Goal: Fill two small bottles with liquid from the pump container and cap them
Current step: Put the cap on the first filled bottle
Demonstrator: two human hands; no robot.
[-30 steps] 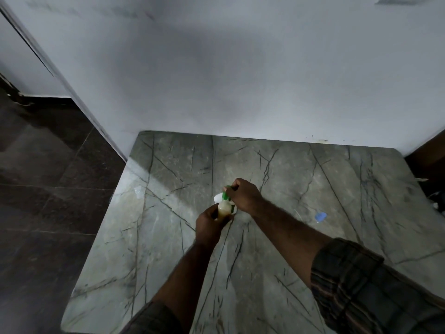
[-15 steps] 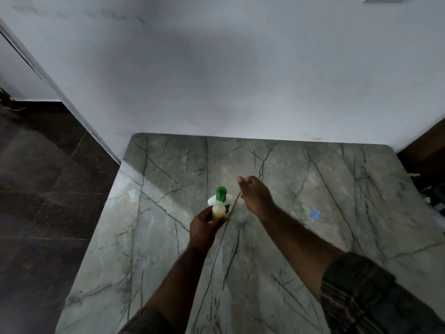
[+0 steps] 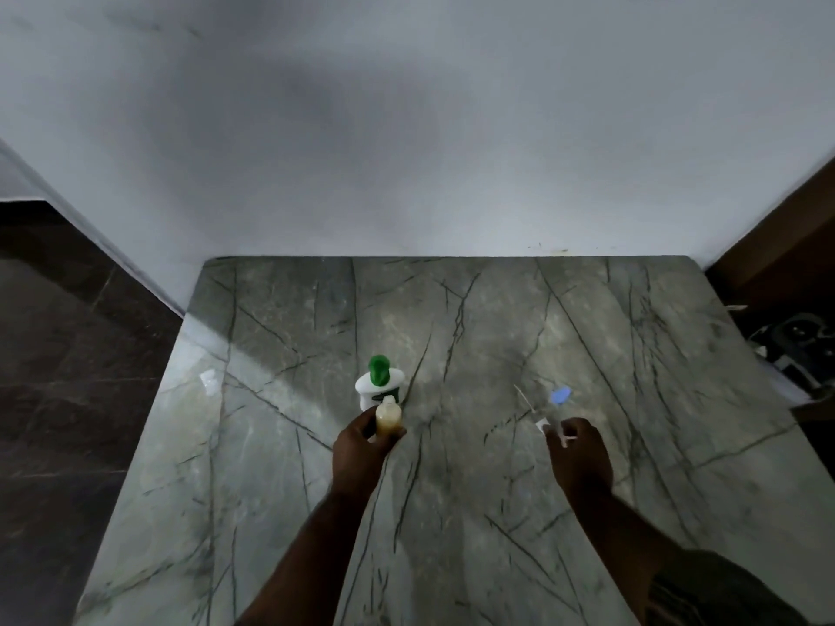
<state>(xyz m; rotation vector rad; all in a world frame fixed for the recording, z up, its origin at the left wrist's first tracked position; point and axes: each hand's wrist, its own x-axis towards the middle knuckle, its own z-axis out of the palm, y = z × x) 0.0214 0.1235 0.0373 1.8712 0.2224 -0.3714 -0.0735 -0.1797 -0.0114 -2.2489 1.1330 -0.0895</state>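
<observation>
Small bottle (image 3: 388, 417) of yellowish liquid is being held upright just beside the pump container (image 3: 378, 386), the left hand (image 3: 361, 449) gripping it; the right hand (image 3: 578, 458) is hovering over white bits (image 3: 542, 424) on the tabletop (image 3: 271, 490), grip impossible to tell.

The surface (image 3: 452, 512) is polished, veined marble; on it, the pump container (image 3: 378, 385) looks like glossy plastic, the small bottle (image 3: 388, 417) translucent.
</observation>
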